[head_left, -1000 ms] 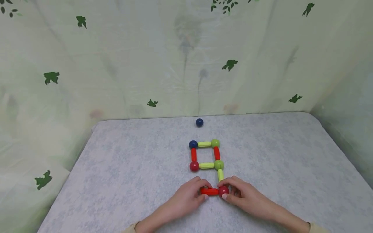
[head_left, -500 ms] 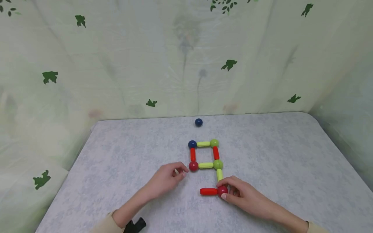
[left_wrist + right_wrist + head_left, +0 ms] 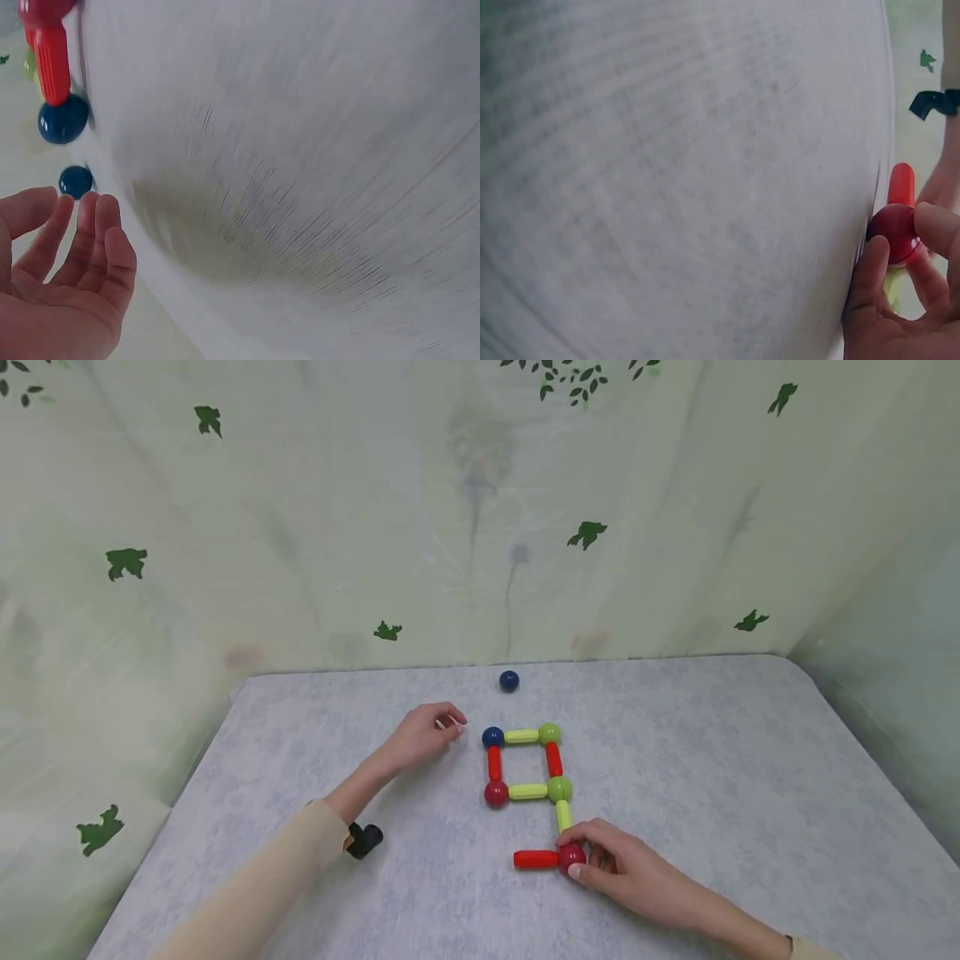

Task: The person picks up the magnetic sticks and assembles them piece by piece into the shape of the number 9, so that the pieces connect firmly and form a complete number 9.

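My right hand (image 3: 626, 870) pinches a dark red ball (image 3: 572, 858) at the near end of a ball-and-rod figure; thumb and fingers on it show in the right wrist view too. From that ball a red rod (image 3: 536, 859) points left and a yellow-green rod (image 3: 564, 816) runs away to a green ball (image 3: 559, 789). Beyond lies a square of rods, with a second green ball (image 3: 550, 733), a blue ball (image 3: 492, 737) and another red ball (image 3: 496, 793) at its corners. Holding nothing, my left hand (image 3: 423, 735) hovers left of the blue corner, fingers loosely bent.
A loose dark blue ball (image 3: 509, 681) sits near the far edge of the grey cloth-covered table (image 3: 697, 752). A pale curtain (image 3: 315, 510) with green bird shapes stands behind. The left forearm carries a black wrist device (image 3: 365, 841).
My left hand has let go of the red rod and moved away and to the left, past the square's left side. The right hand has stayed on the red ball.
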`<action>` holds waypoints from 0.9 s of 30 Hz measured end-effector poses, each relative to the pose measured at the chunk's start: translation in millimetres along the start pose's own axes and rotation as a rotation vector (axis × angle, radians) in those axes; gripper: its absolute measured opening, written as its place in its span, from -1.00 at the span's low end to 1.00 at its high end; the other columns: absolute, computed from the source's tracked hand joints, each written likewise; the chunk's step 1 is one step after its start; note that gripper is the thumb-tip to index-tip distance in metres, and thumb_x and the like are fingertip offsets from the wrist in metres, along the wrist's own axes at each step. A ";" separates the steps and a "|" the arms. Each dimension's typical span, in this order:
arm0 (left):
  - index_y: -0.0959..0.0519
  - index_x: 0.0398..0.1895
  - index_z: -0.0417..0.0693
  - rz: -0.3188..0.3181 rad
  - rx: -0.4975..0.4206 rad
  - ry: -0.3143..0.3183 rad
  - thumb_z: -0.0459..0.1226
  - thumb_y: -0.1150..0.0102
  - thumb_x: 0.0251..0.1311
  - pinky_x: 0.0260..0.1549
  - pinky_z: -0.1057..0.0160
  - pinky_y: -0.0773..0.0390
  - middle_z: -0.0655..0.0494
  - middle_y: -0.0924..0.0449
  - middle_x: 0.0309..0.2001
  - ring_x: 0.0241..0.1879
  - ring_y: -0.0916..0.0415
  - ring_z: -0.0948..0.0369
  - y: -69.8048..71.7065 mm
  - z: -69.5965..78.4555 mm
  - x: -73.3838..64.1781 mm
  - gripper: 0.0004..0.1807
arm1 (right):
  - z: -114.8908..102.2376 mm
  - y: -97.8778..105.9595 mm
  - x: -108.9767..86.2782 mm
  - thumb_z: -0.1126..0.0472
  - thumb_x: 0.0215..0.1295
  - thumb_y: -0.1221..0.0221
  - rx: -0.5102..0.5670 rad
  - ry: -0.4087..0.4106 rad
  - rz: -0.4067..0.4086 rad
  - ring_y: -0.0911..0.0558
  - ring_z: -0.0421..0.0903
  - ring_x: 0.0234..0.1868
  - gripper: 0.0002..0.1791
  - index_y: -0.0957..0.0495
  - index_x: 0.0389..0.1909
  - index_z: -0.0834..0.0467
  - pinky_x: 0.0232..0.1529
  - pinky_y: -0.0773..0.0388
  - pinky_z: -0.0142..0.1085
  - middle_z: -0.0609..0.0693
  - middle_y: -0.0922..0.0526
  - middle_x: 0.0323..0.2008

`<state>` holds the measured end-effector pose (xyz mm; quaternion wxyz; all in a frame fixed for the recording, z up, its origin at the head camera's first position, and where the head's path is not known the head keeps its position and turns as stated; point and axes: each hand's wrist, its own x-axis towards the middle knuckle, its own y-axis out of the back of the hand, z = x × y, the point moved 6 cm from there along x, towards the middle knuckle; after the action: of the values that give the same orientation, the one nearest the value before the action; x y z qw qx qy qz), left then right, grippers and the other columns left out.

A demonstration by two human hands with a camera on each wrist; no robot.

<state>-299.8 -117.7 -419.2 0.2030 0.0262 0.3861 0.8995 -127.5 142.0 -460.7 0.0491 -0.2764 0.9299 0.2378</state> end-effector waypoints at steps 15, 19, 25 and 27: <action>-0.58 0.00 -0.21 0.283 -0.108 -0.034 -0.27 -0.20 0.32 -0.15 0.18 -0.52 -0.01 -0.57 -0.16 -0.14 -0.48 0.09 5.7 -0.3 76.8 -0.74 | 1.2 -0.2 -0.6 0.01 0.38 -0.20 0.019 0.003 -0.001 -0.49 -0.10 -0.31 -0.67 -0.51 0.13 -0.13 -0.38 -0.45 -0.35 -0.05 -0.49 -0.20; -0.55 0.07 -0.23 0.285 -0.170 -0.024 -0.26 -0.25 0.28 -0.11 0.16 -0.53 -0.04 -0.57 -0.11 -0.09 -0.49 0.08 -1.5 2.5 88.9 -0.65 | 1.4 -0.7 0.6 0.02 0.38 -0.20 0.015 0.003 0.003 -0.49 -0.11 -0.31 -0.67 -0.51 0.13 -0.14 -0.38 -0.44 -0.35 -0.05 -0.49 -0.21; -0.45 0.25 -0.11 0.160 -0.229 0.088 -0.19 -0.27 0.28 -0.02 0.10 -0.51 -0.11 -0.52 0.08 0.06 -0.45 0.02 -21.4 8.8 97.6 -0.50 | 3.1 -1.3 1.5 -0.01 0.36 -0.21 0.014 -0.018 0.005 -0.50 -0.09 -0.32 -0.66 -0.51 0.13 -0.15 -0.39 -0.46 -0.35 -0.06 -0.49 -0.22; -0.43 0.28 -0.08 0.138 -0.221 0.095 -0.18 -0.27 0.28 0.03 0.08 -0.48 -0.12 -0.49 0.13 0.11 -0.42 0.01 -26.6 13.5 100.3 -0.48 | 3.5 -0.7 0.9 -0.03 0.36 -0.21 0.007 -0.031 0.005 -0.50 -0.09 -0.32 -0.66 -0.51 0.12 -0.16 -0.39 -0.46 -0.36 -0.06 -0.50 -0.22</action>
<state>-379.8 -53.3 -439.5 0.1238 -0.0124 0.2912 0.9485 -127.9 142.7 -464.3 0.0636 -0.2702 0.9305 0.2390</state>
